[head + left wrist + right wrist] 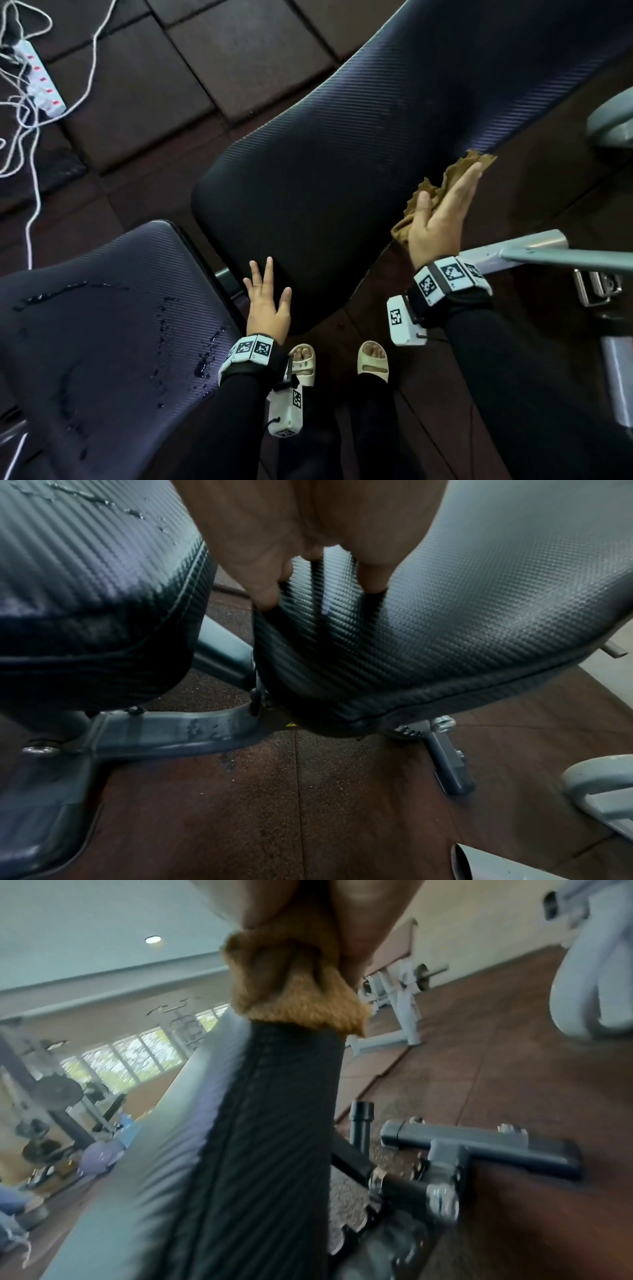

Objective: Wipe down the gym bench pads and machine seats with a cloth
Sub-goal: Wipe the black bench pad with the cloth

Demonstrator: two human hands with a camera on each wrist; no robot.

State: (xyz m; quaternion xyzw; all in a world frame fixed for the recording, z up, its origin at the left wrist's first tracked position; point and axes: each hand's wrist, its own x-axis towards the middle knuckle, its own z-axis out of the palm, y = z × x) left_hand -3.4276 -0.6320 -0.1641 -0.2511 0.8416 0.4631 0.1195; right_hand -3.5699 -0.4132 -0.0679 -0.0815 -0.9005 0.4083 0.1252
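A long black textured back pad (359, 144) of a gym bench runs from the middle up to the right. My right hand (442, 212) presses a brown cloth (445, 181) flat against the pad's right side edge, fingers straight, thumb over the cloth; the right wrist view shows the cloth (301, 993) bunched on that edge (274, 1123). My left hand (267, 301) rests with spread straight fingers on the pad's near end, its fingertips (267, 599) touching the pad (445, 601). The black seat pad (102, 325) at lower left carries wet streaks and drops.
The bench's grey steel frame (548, 253) and a pin (596, 287) stand out at right; frame legs (164, 734) run under the pads. A white power strip (44, 82) with cables lies on the dark rubber floor tiles at upper left. My sandalled feet (373, 363) stand below the pad.
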